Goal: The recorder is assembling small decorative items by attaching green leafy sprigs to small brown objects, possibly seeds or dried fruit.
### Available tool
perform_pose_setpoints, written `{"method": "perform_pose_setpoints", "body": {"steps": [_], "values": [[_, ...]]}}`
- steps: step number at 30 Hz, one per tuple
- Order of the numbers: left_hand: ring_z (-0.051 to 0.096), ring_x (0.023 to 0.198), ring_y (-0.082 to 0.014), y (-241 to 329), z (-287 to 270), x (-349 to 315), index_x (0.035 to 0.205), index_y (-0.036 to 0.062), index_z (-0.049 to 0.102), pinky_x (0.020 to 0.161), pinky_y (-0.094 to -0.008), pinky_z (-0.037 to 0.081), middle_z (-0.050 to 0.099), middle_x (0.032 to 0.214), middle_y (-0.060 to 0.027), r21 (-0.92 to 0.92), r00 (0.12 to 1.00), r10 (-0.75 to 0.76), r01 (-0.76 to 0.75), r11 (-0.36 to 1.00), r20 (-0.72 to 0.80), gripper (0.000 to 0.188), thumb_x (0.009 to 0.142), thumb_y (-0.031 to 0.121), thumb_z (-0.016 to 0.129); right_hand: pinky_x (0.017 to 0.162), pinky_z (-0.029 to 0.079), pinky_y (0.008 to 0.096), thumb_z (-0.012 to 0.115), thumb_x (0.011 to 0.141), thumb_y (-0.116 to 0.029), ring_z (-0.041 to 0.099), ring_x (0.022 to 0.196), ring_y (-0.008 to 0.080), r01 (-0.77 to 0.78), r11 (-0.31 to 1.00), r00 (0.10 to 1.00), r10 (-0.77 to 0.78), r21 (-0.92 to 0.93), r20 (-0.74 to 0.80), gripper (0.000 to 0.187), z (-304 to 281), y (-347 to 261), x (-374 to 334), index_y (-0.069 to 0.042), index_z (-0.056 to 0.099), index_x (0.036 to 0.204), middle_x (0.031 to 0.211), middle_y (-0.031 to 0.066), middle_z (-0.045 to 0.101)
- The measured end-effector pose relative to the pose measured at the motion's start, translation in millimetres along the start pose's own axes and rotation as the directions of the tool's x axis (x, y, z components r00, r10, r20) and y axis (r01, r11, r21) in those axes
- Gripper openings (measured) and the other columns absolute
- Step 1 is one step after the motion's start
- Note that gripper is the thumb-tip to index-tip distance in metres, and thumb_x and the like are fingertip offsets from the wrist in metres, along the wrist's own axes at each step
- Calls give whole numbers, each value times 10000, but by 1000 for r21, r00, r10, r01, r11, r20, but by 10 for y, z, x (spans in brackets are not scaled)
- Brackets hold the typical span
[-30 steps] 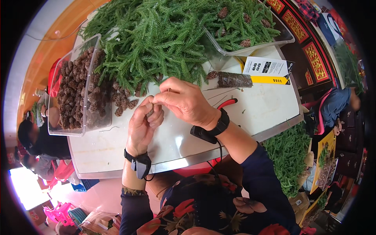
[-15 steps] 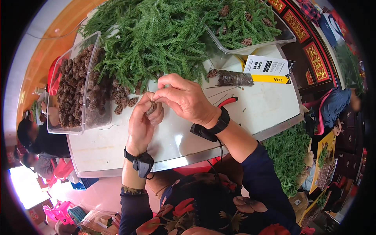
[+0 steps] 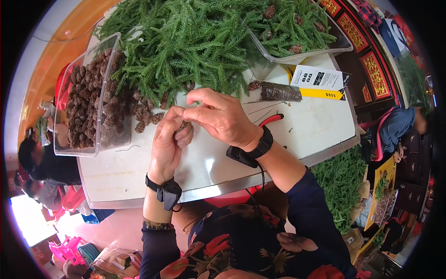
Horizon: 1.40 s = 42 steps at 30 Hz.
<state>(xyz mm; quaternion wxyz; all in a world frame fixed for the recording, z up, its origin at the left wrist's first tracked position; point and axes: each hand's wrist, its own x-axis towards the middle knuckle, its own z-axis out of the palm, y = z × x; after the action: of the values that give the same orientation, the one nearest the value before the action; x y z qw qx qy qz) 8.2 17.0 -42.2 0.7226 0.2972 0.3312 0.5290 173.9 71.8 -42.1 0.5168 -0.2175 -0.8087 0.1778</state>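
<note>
My left hand [image 3: 163, 145] is closed round a small brown pine cone [image 3: 181, 126], mostly hidden by the fingers. Against it, my right hand [image 3: 224, 120] pinches with thumb and forefinger at the cone's top; what lies between those fingertips is too small to make out. Loose pine cones [image 3: 143, 113] lie on the white table [image 3: 316, 126] beyond my left hand. To the right of my right hand rests a tool with a red and black handle [image 3: 272, 119], partly covered by my wrist. Thin dark wires [image 3: 260, 111] lie near it.
A clear bin of pine cones [image 3: 83, 107] stands at the left. Green artificial branches [image 3: 186, 46] heap along the far side. Another clear bin [image 3: 316, 56] holds branches with cones. A dark plastic-wrapped bundle [image 3: 280, 92] lies beside a yellow-and-white card [image 3: 320, 81]. People sit around.
Both hands stay together at the pine cone. My left fingers have shifted over it, so less of it shows. The view has moved slightly.
</note>
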Motion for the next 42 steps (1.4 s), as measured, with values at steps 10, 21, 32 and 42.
{"method": "perform_pose_setpoints", "body": {"steps": [10,21,32,42], "values": [[302,592,-58,24,-9,-2,1086,73,468,535,-208,248,356,665,47,65,999,22,-20,998,-35,138,966,141,464,614,532,295,694,762,-17,643,743,222,79,992,997,-78,-97,11,174,18,15,26,-56,653,927,930,57,614],[404,675,-79,-169,57,29,1211,62,324,624,-206,336,506,769,-11,582,938,323,-194,790,-125,306,966,70,507,556,506,322,669,776,13,635,676,254,-98,991,988,107,-89,109,139,24,74,-110,-50,623,891,910,59,624],[516,753,-173,-148,47,-17,1231,18,308,710,-286,429,550,817,-81,970,845,489,-245,-5,216,348,960,55,523,499,438,271,653,792,14,592,565,203,-404,913,910,394,62,131,94,75,61,-125,-20,655,879,747,78,623],[382,642,-105,28,3,-87,1245,68,343,596,-241,331,414,733,10,486,971,227,-162,859,-78,311,969,140,467,520,435,242,674,811,7,574,594,138,-483,847,875,475,222,95,202,-71,-40,100,-70,690,997,801,46,614]]}}
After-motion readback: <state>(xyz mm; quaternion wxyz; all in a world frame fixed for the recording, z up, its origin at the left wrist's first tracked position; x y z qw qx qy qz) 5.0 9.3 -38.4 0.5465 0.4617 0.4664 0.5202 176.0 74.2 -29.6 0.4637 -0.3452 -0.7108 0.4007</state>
